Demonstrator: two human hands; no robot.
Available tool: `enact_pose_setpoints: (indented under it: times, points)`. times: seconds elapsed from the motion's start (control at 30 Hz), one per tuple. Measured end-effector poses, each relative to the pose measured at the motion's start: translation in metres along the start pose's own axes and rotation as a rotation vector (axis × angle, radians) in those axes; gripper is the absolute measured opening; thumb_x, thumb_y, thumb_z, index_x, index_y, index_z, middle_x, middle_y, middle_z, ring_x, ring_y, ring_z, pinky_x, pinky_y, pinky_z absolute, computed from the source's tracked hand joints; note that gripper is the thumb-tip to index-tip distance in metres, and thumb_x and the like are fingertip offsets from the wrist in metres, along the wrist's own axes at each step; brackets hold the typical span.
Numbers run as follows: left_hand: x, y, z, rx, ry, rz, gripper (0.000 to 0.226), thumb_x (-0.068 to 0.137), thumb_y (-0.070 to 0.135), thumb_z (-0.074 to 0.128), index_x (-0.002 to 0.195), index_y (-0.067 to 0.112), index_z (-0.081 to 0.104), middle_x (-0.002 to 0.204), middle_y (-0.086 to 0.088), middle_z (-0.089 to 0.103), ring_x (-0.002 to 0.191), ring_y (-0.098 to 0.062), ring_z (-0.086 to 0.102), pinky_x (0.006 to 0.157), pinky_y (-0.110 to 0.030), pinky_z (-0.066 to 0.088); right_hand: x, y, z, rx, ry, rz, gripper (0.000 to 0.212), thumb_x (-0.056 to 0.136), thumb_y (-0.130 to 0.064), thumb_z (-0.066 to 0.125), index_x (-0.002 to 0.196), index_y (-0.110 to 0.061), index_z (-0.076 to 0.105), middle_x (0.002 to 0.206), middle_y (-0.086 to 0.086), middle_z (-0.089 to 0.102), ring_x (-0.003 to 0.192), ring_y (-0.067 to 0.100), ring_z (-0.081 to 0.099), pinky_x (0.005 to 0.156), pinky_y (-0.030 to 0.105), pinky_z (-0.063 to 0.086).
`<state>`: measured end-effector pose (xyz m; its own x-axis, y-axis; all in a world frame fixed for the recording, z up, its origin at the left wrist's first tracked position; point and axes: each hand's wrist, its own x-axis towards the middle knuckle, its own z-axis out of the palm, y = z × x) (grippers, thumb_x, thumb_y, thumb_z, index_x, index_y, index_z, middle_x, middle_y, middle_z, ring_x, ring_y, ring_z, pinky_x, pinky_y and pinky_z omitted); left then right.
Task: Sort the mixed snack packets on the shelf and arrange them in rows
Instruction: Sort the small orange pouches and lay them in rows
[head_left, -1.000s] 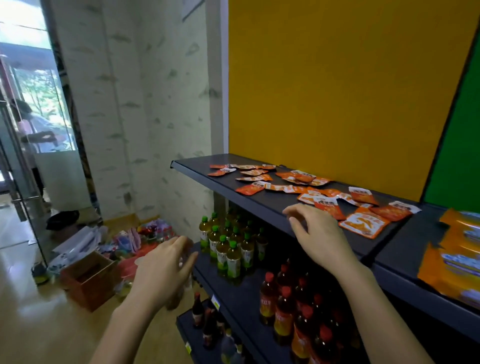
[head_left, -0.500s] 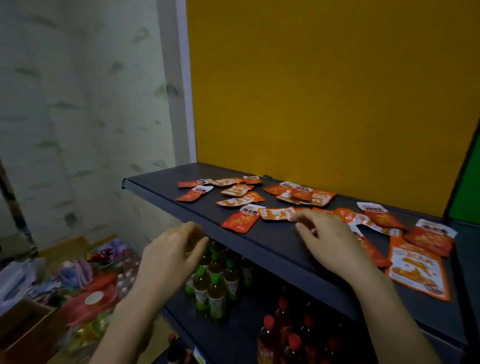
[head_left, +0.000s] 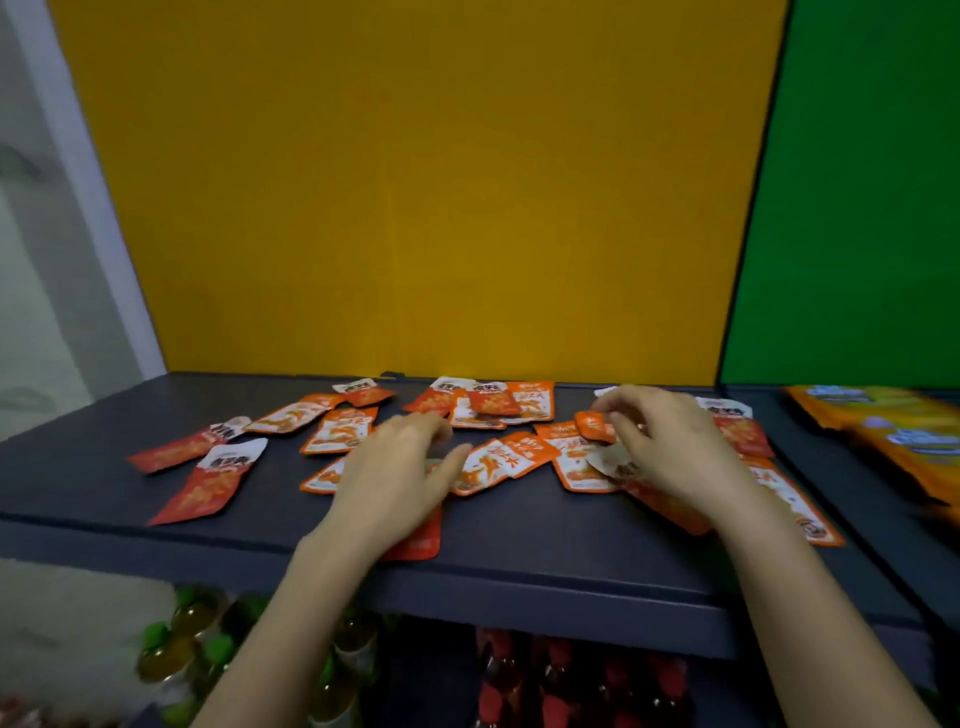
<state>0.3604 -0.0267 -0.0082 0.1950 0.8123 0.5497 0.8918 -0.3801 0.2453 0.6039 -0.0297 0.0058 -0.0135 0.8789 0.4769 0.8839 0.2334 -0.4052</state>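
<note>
- Fingers (head_left: 618, 408) of the right hand (head_left: 670, 447) pinch a small orange packet (head_left: 592, 425) at 2 o'clock in the scatter. A white-topped packet sits under the thumb; can't tell if it's gripped too.
- left hand (head_left: 400, 478) lies palm-down on the packets at centre, fingers loosely bent, thumb out toward 3 o'clock. No grip visible.
- Change: half a second ago the left hand hung below the shelf edge; now both hands are up on the shelf (head_left: 104, 499) and the view faces it square-on. Reads as approach done, first pick in hand, no sorting done yet.
- Nearest, 6 o'clock, under the shelf: green-capped bottles (head_left: 156, 636) and red-capped bottles (head_left: 493, 691). Not part of the job.
- Front of shelf: a red packet (head_left: 421, 540) half under the left wrist, close to the edge. Likely to slide off if the wrist drags back.
- Mid shelf: snack packets (head_left: 337, 431) lie at all angles, many overlapping, no rows. At least two kinds: red with white tops (head_left: 208, 483) at 9 o'clock, orange-and-white from 10 to 1 o'clock.
- Far, 12 o'clock: an overlapping cluster (head_left: 493, 402) near the yellow back panel (head_left: 415, 182).
- 3 o'clock: big orange bags (head_left: 893, 431) on the next section, apart from the mix.
</note>
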Motion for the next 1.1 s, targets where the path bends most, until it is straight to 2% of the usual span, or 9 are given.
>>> enact_pose_setpoints:
  times: [0.13,0.2,0.27,0.4,0.57,0.73,0.83,0.97,1.1]
  points:
    - [0.035,0.004,0.024,0.118,-0.332,0.015,0.054,0.080,0.068,0.044,0.088,0.015,0.054,0.109,-0.007,0.060,0.101,-0.025,0.054,0.071,-0.033,0.039,0.011,0.011,-0.005,-0.057,0.010,0.124,0.025,0.093,-0.013,0.049,0.109,-0.017,0.067,0.115,0.001,0.068,0.108,0.020,0.060,0.088,0.031,0.045]
    - [0.049,0.005,0.032,0.144,-0.500,0.016,0.069,0.076,0.073,0.044,0.106,0.013,0.055,0.126,-0.009,0.051,0.115,-0.026,0.048,0.086,-0.038,0.042,0.014,0.017,-0.006,-0.040,0.026,0.184,0.023,0.093,-0.015,0.051,0.109,-0.018,0.067,0.115,0.000,0.068,0.106,0.018,0.060,0.085,0.029,0.044]
    - [0.059,0.004,0.036,0.107,-0.612,-0.017,0.083,0.072,0.074,0.051,0.127,0.011,0.047,0.138,-0.010,0.042,0.124,-0.026,0.043,0.097,-0.039,0.040,0.017,0.023,-0.003,0.033,0.014,0.221,0.021,0.093,-0.018,0.053,0.109,-0.019,0.067,0.114,0.001,0.067,0.105,0.018,0.060,0.086,0.030,0.046]
    - [0.071,0.003,0.040,-0.140,-0.711,-0.152,0.089,0.066,0.064,0.068,0.130,0.011,0.038,0.132,-0.007,0.048,0.112,-0.023,0.052,0.082,-0.030,0.044,0.029,0.036,0.002,-0.004,-0.147,0.259,0.032,0.090,-0.020,0.058,0.122,-0.015,0.060,0.126,0.004,0.061,0.116,0.019,0.055,0.090,0.026,0.040]
    - [0.072,0.002,0.043,-0.243,-0.587,-0.202,0.082,0.063,0.050,0.079,0.126,0.011,0.041,0.129,-0.006,0.051,0.113,-0.023,0.051,0.081,-0.030,0.044,0.048,0.049,-0.001,-0.105,-0.448,0.230,0.048,0.091,-0.026,0.057,0.137,-0.016,0.046,0.139,0.006,0.049,0.125,0.020,0.048,0.101,0.031,0.038]
    - [0.073,-0.003,0.042,-0.349,-0.435,-0.241,0.077,0.070,0.039,0.078,0.130,0.007,0.042,0.135,-0.010,0.049,0.120,-0.027,0.049,0.097,-0.037,0.044,0.066,0.055,0.001,-0.150,-0.650,0.226,0.059,0.091,-0.038,0.054,0.144,-0.024,0.033,0.150,0.002,0.034,0.135,0.021,0.036,0.108,0.034,0.028]
    - [0.075,-0.003,0.041,-0.451,-0.343,-0.281,0.052,0.076,0.033,0.074,0.114,0.006,0.051,0.118,-0.012,0.061,0.104,-0.028,0.059,0.089,-0.042,0.049,0.079,0.055,0.004,-0.166,-0.725,0.235,0.067,0.088,-0.035,0.059,0.147,-0.027,0.026,0.154,-0.001,0.026,0.139,0.021,0.029,0.112,0.037,0.025]
    - [0.074,-0.005,0.044,-0.623,-0.218,-0.334,0.042,0.077,0.024,0.074,0.110,0.008,0.051,0.110,-0.010,0.064,0.095,-0.026,0.063,0.085,-0.041,0.052,0.093,0.055,0.009,-0.187,-0.689,0.200,0.077,0.079,-0.041,0.069,0.143,-0.017,0.034,0.147,0.002,0.038,0.136,0.024,0.034,0.112,0.039,0.031]
    - [0.075,-0.005,0.049,-0.676,-0.100,-0.342,0.034,0.079,0.021,0.072,0.105,0.011,0.052,0.108,-0.011,0.066,0.092,-0.025,0.063,0.081,-0.035,0.050,0.097,0.055,0.021,-0.300,-0.372,0.152,0.073,0.071,-0.053,0.071,0.130,-0.020,0.045,0.129,0.001,0.054,0.122,0.022,0.044,0.102,0.038,0.028]
